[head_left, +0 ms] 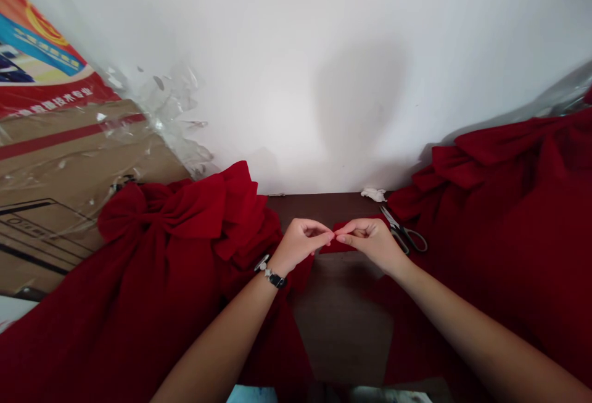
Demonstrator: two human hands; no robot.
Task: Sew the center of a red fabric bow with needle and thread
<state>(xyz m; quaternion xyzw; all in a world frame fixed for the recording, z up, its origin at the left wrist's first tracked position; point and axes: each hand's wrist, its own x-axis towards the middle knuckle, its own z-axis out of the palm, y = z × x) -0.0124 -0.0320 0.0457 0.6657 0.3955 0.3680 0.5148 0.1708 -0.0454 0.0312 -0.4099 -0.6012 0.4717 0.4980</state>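
Pinching w/ both hands, ctr frame: your L hand (301,244) & R hand (374,239) each have thumb + index tips tog., the two pinches meeting; can't tell what's betw. them, too small. Red cloth piece (343,247) lies under your fingers on dk table (345,329). Scissors (400,229) just right of R hand; big red bow (157,221) left of frame.

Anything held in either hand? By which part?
Can't tell: left hand and right hand are pinched close together, but anything gripped is too small to make out.
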